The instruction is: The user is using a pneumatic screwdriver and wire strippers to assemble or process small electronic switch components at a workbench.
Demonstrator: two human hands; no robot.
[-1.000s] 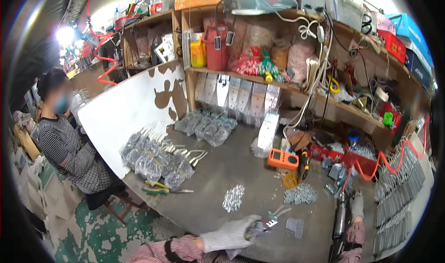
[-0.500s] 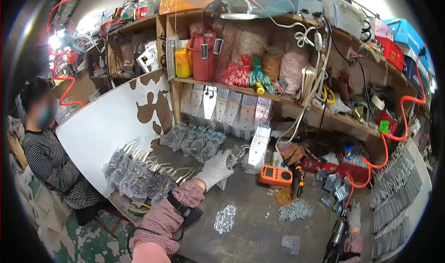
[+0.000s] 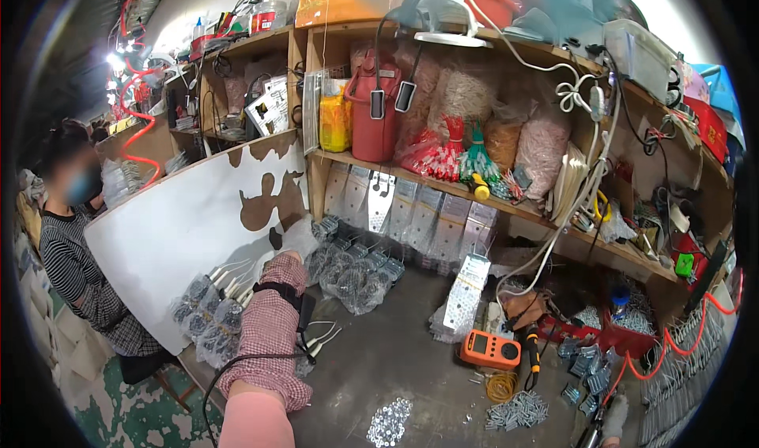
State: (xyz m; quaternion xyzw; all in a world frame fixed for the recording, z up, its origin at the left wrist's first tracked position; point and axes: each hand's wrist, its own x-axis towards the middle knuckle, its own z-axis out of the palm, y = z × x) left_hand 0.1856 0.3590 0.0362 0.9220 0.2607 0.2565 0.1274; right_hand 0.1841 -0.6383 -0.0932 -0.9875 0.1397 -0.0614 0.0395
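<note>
Nearby, bagged parts (image 3: 356, 280) crowd the left hand (image 3: 298, 239), a tool (image 3: 591, 435) the right hand (image 3: 615, 418); neither grip can be told.

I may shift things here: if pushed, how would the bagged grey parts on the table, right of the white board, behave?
The bagged grey parts would probably slide rather than roll, since they look blocky. Their loose, crinkled plastic may feel slippery and floppy over stiffer contents. Because they sit close together, pushing one could shift its neighbours.

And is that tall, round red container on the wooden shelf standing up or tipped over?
Standing up: the red container has its base on the wooden shelf and its top pointing upward.
</note>
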